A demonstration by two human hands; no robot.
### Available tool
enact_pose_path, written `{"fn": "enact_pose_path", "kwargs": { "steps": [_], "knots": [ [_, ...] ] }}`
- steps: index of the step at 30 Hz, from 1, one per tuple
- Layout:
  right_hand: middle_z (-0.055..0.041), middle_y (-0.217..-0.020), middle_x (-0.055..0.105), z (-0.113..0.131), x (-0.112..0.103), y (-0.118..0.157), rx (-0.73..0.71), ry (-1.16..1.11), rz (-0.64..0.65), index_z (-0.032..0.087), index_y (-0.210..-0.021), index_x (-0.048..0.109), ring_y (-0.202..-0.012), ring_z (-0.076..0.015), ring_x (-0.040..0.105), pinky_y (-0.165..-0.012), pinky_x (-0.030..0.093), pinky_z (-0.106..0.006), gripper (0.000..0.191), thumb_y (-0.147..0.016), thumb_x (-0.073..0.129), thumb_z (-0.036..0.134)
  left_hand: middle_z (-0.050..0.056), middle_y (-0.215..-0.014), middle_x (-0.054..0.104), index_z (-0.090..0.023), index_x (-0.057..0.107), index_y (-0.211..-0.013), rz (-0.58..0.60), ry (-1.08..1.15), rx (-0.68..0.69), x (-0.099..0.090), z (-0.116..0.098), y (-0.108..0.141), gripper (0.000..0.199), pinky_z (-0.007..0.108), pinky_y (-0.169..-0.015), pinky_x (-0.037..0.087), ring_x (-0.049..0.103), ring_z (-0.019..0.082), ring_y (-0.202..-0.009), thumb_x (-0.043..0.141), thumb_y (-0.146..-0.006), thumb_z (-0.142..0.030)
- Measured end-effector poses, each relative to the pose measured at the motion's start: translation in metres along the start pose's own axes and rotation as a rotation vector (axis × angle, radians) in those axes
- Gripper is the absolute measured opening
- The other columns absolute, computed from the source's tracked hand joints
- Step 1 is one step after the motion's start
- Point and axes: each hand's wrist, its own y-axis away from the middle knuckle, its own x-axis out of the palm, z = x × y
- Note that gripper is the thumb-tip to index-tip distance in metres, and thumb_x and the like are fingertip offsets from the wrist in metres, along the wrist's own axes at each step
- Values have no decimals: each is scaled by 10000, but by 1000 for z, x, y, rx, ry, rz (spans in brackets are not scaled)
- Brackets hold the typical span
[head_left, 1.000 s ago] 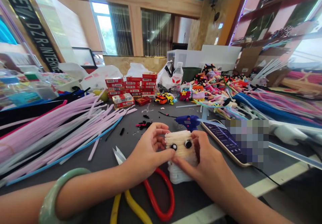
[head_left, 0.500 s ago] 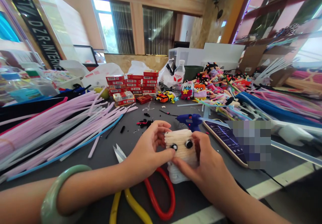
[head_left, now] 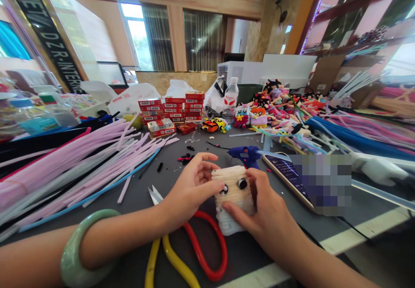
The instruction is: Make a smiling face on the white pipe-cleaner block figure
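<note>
A white fuzzy figure (head_left: 234,199), made of rows of pipe cleaner with two round black eyes, stands tilted between my hands. My right hand (head_left: 267,206) grips its right side, thumb across the front and fingers along the upper edge. With the thumb, my left hand (head_left: 197,182) presses at the left eye (head_left: 224,189), while its curled fingers sit at the figure's upper left side. Beneath my left forearm lie scissors blades (head_left: 156,196) and a red handle loop (head_left: 223,253). Two yellow handles (head_left: 177,257) are beside them; the forearm hides where they join.
Beyond the figure rests a blue glue gun (head_left: 244,153), with a phone (head_left: 288,178) to its right. Pink and white pipe cleaners (head_left: 81,162) spread across the left. Stacked red boxes (head_left: 173,111), a bottle (head_left: 231,98) and small dolls (head_left: 275,98) stand at the back.
My left thumb has moved slightly up, now lying partly over the left eye. The right hand keeps its grip on the figure. The whole view has shifted a little.
</note>
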Motion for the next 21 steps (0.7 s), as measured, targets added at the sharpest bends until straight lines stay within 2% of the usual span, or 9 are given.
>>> {"fn": "enact_pose_path", "kwargs": {
  "steps": [6, 11, 15, 18, 21],
  "knots": [
    [-81, -836, 674, -1, 0, 0, -15, 29, 22, 172, -1118, 399, -632, -212, 660, -552, 519, -323, 422, -787, 560, 378, -2, -933, 522, -191, 450, -1021, -22, -18, -32, 2, -1, -1, 520, 297, -783, 430, 546, 147, -835, 717, -575, -196],
    [-95, -892, 675, 0, -2, -2, 30, -16, 59, 175, -1120, 397, -690, -218, 668, -595, 522, -329, 419, -791, 549, 386, 0, -917, 528, -193, 467, -1002, -27, -1, -4, 1, 1, 0, 433, 305, -777, 428, 547, 168, -871, 678, -626, -238],
    [-83, -854, 664, 0, -2, -3, 90, -8, 109, 169, -1119, 419, -675, -218, 653, -593, 513, -336, 408, -806, 518, 412, -6, -899, 528, -190, 449, -1030, -47, -57, 6, -2, 2, -7, 435, 271, -679, 415, 527, 135, -774, 649, -646, -233],
    [-79, -849, 647, -4, 1, -2, 101, -10, 104, 167, -1144, 431, -704, -228, 650, -611, 512, -346, 437, -813, 506, 443, -36, -839, 509, -200, 447, -1033, -158, -102, 54, -6, -17, -16, 396, 234, -559, 365, 467, 90, -626, 601, -668, -203],
    [-66, -861, 625, -8, 3, 0, 78, -1, 94, 185, -1158, 442, -686, -214, 632, -588, 502, -335, 415, -839, 487, 447, -66, -735, 476, -202, 444, -962, -238, -124, 257, -14, -58, -16, 324, 213, -478, 305, 399, 66, -520, 566, -670, -132]
  ]
}}
